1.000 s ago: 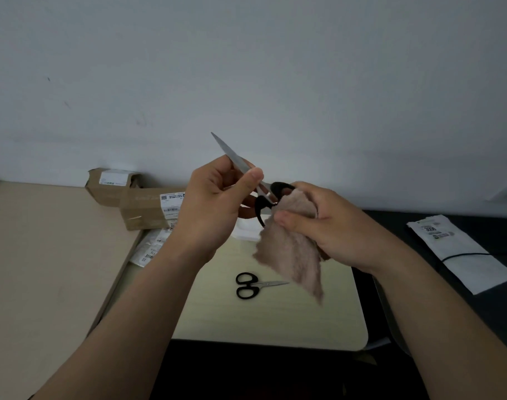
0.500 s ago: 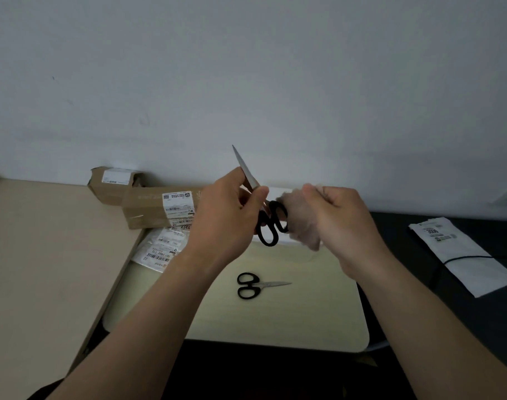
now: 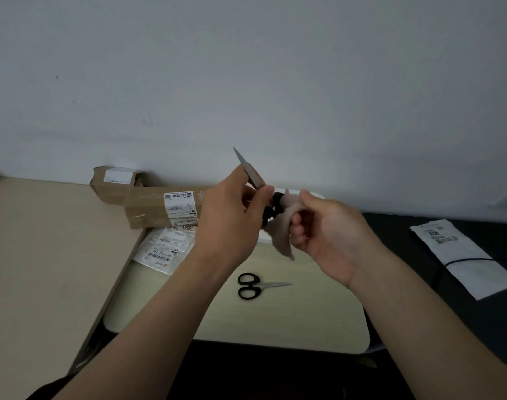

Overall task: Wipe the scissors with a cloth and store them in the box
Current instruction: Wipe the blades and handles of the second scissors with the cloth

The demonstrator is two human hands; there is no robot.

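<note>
Scissors (image 3: 251, 174) are held up in the air over the pale bench (image 3: 290, 319), with the blade tip pointing up and away to the left. The left hand (image 3: 232, 217) pinches them by the blades, its fingers (image 3: 261, 197) curled round the steel. The right hand (image 3: 330, 232) grips a beige cloth (image 3: 281, 235), bunched in its curled fingers and pressed against the black handles. I'd say the wiping is under way at the handle end; whether the blades are done I cannot tell.

A second pair (image 3: 258, 285) lies closed and flat on the bench below the hands, and probably needs wiping too. Nothing is stored yet. A long box (image 3: 160, 210) and a small box (image 3: 113, 183) sit by the wall on the left. I cannot tell which one is meant for the scissors, or whether it is open.
</note>
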